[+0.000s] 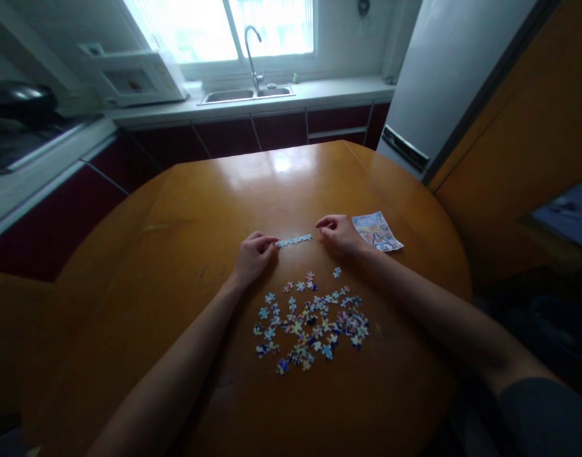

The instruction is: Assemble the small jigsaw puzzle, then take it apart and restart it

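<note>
A thin row of joined light-blue jigsaw puzzle pieces [295, 241] lies on the wooden table. My left hand [255, 257] has its fingers closed at the row's left end, thumb and index fingertips on the end piece. Just past the right end hovers my right hand [341, 233], fingers curled, with a small gap between thumb and index and no piece visible there. Nearer to me spreads a pile of loose jigsaw pieces [314, 324] in mixed colours. One light-blue piece [337, 272] lies apart above the pile.
A printed picture sheet [376, 231] lies beside my right hand, partly behind the wrist. Under everything is the wooden table [176, 209] with rounded ends. Beyond it stand a counter with a sink [271, 91], a white microwave [133, 79] and a tall fridge [455, 70].
</note>
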`<state>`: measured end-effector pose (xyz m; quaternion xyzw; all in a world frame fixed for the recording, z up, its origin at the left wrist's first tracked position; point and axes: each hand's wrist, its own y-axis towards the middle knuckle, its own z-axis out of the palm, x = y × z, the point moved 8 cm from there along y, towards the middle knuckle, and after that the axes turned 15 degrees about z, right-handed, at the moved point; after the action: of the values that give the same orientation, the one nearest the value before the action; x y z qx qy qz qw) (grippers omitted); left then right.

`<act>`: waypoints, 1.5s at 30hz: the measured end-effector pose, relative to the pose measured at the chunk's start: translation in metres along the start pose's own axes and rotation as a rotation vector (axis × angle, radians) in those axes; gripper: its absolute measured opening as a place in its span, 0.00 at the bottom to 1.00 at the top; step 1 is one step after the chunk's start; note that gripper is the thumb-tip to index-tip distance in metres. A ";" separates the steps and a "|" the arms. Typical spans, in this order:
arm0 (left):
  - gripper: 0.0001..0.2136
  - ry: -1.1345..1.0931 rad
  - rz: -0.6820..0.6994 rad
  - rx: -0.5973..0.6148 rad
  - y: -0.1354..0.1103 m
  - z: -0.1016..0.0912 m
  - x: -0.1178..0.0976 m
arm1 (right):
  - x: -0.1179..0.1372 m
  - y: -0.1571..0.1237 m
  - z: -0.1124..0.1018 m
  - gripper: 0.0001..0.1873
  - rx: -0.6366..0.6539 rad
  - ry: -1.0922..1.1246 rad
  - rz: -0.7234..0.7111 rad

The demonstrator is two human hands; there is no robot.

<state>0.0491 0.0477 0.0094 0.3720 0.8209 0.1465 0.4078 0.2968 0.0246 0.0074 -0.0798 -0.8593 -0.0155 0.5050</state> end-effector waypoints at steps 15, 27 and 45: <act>0.10 0.017 0.012 0.015 0.002 0.001 -0.003 | -0.008 -0.131 -0.046 0.05 0.115 -0.241 -0.027; 0.11 0.028 0.021 0.019 0.001 0.001 -0.002 | 0.006 -0.149 -0.005 0.10 0.196 -0.400 -0.148; 0.10 0.034 0.009 0.023 0.000 0.002 -0.002 | 0.010 -0.151 0.003 0.07 0.219 -0.550 -0.188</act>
<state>0.0510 0.0463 0.0090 0.3777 0.8278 0.1451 0.3887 0.2662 -0.1227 0.0225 0.0539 -0.9638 0.0529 0.2557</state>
